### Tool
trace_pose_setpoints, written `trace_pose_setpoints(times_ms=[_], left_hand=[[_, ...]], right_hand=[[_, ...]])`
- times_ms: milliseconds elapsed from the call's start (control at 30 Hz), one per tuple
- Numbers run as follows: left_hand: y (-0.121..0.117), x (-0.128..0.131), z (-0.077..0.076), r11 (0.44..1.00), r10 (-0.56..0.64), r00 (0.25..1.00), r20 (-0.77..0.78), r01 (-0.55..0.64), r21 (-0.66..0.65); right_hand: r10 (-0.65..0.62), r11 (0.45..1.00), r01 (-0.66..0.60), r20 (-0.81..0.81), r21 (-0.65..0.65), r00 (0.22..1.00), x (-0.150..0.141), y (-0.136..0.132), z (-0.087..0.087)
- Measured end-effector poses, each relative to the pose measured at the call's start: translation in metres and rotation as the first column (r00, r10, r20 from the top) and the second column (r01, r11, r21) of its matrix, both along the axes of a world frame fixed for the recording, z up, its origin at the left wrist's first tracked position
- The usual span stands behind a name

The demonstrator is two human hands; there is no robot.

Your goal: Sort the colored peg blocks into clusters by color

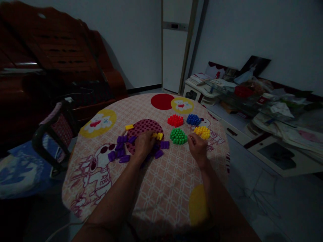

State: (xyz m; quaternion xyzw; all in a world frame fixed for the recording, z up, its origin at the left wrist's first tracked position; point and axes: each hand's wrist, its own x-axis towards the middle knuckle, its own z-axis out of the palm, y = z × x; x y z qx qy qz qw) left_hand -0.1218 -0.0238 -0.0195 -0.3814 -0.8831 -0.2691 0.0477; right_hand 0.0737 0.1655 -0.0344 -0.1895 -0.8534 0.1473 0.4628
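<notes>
My left hand (144, 145) is closed over the pile at the left, its fingertips at a yellow plastic block (159, 136). Purple plastic blocks (124, 158) lie scattered around and partly under that hand. A second yellow block (129, 127) rests alone beyond them. Fingers curled in a pinch, my right hand (198, 147) is beside a cluster of green knobbed pieces (178, 136) and one of yellow knobbed pieces (202, 132). Whatever its fingertips hold is too small or hidden. Behind these sit a red cluster (175, 120) and a blue cluster (193, 119).
A patterned cloth covers the round table (161, 188). To the left are a folding chair (57, 134) and a wooden sofa (68, 50). A low cabinet (272, 148) stacked with papers and odds and ends runs along the right wall. A tall white unit (174, 57) stands behind.
</notes>
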Motion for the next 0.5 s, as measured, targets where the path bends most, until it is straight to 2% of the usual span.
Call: trace_pose_setpoints(times_ms=[100, 200, 267, 333, 500], left_hand=[[-0.004, 0.009, 0.017, 0.982, -0.049, 0.997, -0.065, 0.06, 0.182], [-0.003, 0.027, 0.029, 0.92, -0.233, 0.969, -0.08, 0.246, 0.304], [0.0, 0.04, 0.029, 0.871, -0.365, 0.93, -0.051, 0.36, 0.335], [0.004, 0.049, 0.024, 0.836, -0.447, 0.894, 0.002, 0.417, 0.356], [0.007, 0.056, 0.014, 0.823, -0.49, 0.858, 0.154, 0.397, 0.405]], right_hand=[[0.148, 0.989, -0.148, 0.056, 0.004, 0.987, -0.005, -0.017, 0.008], [0.306, 0.952, -0.304, 0.078, -0.03, 0.949, -0.011, -0.036, 0.015], [0.402, 0.915, -0.398, 0.085, -0.066, 0.912, -0.015, -0.045, 0.016], [0.463, 0.885, -0.455, 0.095, -0.096, 0.881, -0.016, -0.051, 0.015], [0.517, 0.848, -0.478, 0.163, -0.23, 0.84, -0.009, -0.048, 0.019]])
